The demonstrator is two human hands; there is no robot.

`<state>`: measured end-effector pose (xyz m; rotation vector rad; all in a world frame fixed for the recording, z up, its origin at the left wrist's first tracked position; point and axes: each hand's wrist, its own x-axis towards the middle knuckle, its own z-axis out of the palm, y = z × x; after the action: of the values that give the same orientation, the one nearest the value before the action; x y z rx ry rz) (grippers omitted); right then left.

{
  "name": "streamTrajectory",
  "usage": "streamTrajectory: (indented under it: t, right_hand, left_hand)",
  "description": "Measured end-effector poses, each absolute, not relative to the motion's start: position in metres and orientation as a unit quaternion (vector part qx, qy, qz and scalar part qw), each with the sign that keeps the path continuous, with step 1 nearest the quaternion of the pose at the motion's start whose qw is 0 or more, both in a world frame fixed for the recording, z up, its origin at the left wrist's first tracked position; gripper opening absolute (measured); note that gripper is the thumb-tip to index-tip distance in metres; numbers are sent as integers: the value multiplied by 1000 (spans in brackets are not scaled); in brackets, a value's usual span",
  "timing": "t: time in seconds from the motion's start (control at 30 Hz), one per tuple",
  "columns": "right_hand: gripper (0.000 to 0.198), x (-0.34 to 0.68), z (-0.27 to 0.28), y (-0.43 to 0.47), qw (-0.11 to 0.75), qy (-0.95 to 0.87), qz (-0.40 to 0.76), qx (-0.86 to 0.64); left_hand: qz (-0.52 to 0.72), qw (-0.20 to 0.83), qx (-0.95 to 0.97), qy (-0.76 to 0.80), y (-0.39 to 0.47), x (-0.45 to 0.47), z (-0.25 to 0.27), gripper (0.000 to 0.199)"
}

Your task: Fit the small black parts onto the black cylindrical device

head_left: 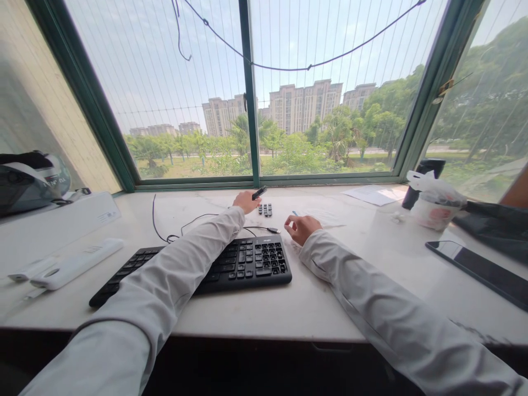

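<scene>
Here both arms stretch forward over the sill. The left hand [246, 201] is closed around a small dark tool [259, 192], just beyond the black keyboard [231, 264]. Loose black keycaps [265, 209] lie in a neat cluster between the hands. The right hand [302, 227] rests curled, fingers [291, 222] pinched together; whether they hold anything is too small to tell.
</scene>
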<state>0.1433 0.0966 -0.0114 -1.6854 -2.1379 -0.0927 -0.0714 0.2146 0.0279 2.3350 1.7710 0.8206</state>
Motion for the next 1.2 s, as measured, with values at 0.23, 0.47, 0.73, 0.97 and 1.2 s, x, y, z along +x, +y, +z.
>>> streamTrajectory:
  t: [0.23,0.47,0.73,0.97,1.2]
  right_hand:
    - [23,140,-5,92,264,-784,4,-561]
    - [44,120,9,66,298,-849,248,-358]
    - [49,103,3,56,272,-869,269,-313]
    - [50,98,1,52,248,-873,275,-318]
    - [52,105,9,49,222,-886,270,-304]
  left_hand:
    - [451,442,639,438,139,-61,52,29]
    - [533,676,459,219,67,-60,43,24]
    - [552,717,402,140,51,-54,29,21]
    - [575,708,393,118,44,-57,28,21]
    - [559,721,391,126,40,-56,30,25]
